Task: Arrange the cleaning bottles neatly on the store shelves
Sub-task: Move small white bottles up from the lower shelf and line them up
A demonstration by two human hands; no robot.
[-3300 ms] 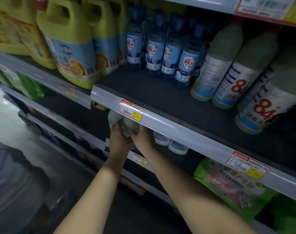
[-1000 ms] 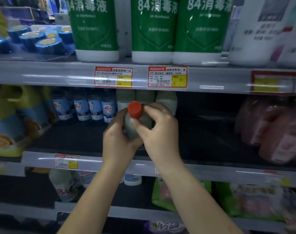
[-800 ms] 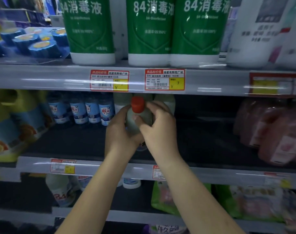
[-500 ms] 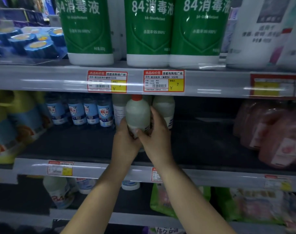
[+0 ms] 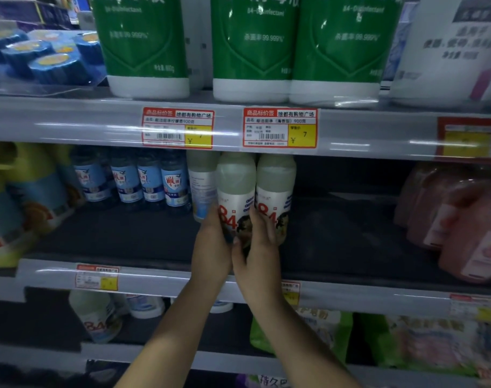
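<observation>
At the middle of the frame, a pale "84" bottle [image 5: 235, 197] is gripped low on its label: the left hand [image 5: 212, 247] is wrapped round its left side, the right hand [image 5: 256, 245] round its right. It is being seated upright on the dark middle shelf [image 5: 350, 236], touching a matching bottle [image 5: 276, 191] on its right, with a third pale bottle [image 5: 201, 186] just behind on its left. Placement looks nearly done; next, a release and a label-forward check would be called for. Three pale bottles are counted here, four blue-labelled bottles [image 5: 149, 180] further left, and three green-labelled bottles [image 5: 252, 49] on the shelf above.
</observation>
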